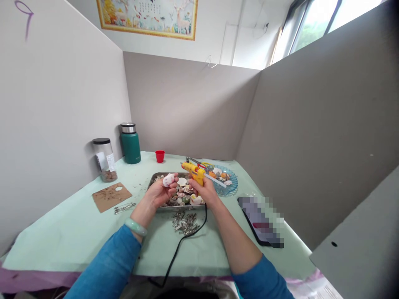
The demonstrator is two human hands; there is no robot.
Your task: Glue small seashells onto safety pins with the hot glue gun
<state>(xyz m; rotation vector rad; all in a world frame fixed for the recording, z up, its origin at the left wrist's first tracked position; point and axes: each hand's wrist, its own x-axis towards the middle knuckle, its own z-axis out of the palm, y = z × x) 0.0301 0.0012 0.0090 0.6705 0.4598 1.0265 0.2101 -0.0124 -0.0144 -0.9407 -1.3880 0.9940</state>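
Observation:
My left hand point(160, 192), with a jade bangle at the wrist, holds a whitish shell with pinkish spots point(168, 180) over the metal tray point(181, 207). My right hand point(202, 189) grips a yellow glue gun point(193, 169), its nozzle pointing to the upper left. A translucent glue stick point(218, 181) sticks out of the gun's back, and a black cord point(180, 245) runs down from it to the table's front edge. Assorted shells point(183, 196) fill the tray beneath both hands. In front of the tray lies a pile of small metal clips point(185, 223).
A blue glass plate point(233, 182) with shells and a phone point(260, 222) are at the right. A red cup point(160, 156) stands behind the tray. At the left are a green bottle point(131, 145), a jar point(105, 160) and a cardboard piece point(109, 198). Grey partitions enclose the table.

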